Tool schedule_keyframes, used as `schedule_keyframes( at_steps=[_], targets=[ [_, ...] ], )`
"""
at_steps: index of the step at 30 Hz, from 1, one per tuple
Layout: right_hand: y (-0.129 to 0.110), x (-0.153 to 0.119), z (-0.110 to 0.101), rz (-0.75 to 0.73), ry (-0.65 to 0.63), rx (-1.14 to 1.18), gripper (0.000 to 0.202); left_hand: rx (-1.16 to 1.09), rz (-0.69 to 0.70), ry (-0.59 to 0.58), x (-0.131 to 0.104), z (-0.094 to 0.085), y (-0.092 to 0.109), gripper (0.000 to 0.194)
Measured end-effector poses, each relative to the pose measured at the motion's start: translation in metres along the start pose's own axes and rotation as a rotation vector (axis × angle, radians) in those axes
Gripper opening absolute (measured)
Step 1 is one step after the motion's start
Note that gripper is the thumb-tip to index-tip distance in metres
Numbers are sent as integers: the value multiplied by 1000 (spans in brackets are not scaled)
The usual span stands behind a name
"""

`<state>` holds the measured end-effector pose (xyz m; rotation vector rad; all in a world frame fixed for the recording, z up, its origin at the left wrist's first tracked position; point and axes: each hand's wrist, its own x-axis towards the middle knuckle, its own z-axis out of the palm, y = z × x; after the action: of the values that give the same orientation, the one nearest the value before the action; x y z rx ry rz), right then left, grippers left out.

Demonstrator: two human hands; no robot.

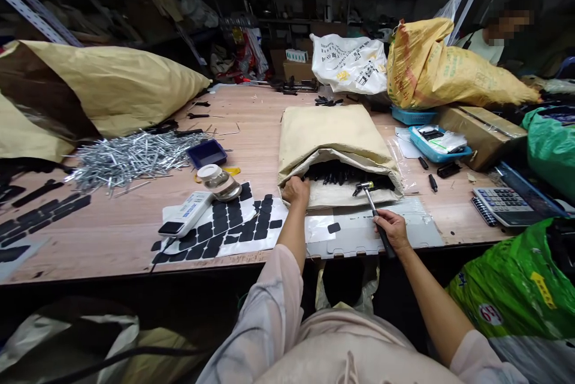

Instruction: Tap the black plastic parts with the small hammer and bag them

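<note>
A tan paper sack (330, 126) lies on the table in front of me, its mouth gaping toward me. Inside the opening several black parts (336, 174) show; their exact kind is hard to make out. My left hand (296, 191) is closed on the left corner of the sack's mouth. In my right hand (392, 228) is a small hammer (372, 201) with a dark handle and a pale-yellow-tipped metal head. The hammer's head is at the sack's opening, over its lower lip. Black stickers (224, 222) on white sheets lie to the left of my left hand.
On the left are a heap of metal rods (135, 159), a blue tray (206, 153), a glass jar (220, 183) and a white box-shaped device (186, 214). A calculator (505, 201), a blue basket (440, 143) and a cardboard box (485, 132) stand right. A person (494, 36) is at back right.
</note>
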<state>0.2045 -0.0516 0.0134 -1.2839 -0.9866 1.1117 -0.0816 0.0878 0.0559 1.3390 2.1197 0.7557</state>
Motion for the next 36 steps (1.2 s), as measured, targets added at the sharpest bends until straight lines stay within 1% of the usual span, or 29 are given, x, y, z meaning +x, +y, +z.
schedule_keyframes(
  at_steps=[2,3,4,6,9,11,12,13,16,19,22,24,29,31,33,36],
  targets=[
    [0,0,0,4,1,5,39,102,-119,83,-9,-1,1,36],
    [0,0,0,8,2,7,39,150,-135,108,-15,-1,1,31],
    [0,0,0,13,4,9,39,178,-110,108,-23,-2,1,27],
    [1,1,-1,18,9,9,39,209,6,81,-40,0,-2,22],
    [2,1,-1,9,8,-6,40,229,302,-33,-62,13,-6,18],
    [3,0,-1,-5,3,-24,40,233,490,-126,-71,25,-9,15],
    [3,0,-1,-13,2,-33,40,232,545,-163,-73,31,-10,14],
    [4,-1,-1,-20,2,-44,40,226,571,-186,-73,37,-11,13],
    [7,-2,0,-34,-3,-85,41,180,568,-184,-70,49,-15,18],
    [11,-2,0,-51,-29,-150,42,150,560,-174,-67,53,-19,23],
    [15,-3,0,-92,-56,-238,40,159,537,-186,-66,54,-19,25],
    [16,-4,0,-145,-71,-297,37,173,524,-193,-67,53,-18,25],
    [9,-13,2,-361,-47,-424,29,167,523,-204,-68,52,-15,24],
    [4,-16,4,-419,-45,-470,27,165,519,-206,-68,52,-14,23],
    [0,-16,7,-438,-67,-523,25,164,513,-205,-68,52,-14,23],
    [-4,-13,11,-414,-99,-579,22,160,512,-203,-69,52,-13,24]
  ],
)
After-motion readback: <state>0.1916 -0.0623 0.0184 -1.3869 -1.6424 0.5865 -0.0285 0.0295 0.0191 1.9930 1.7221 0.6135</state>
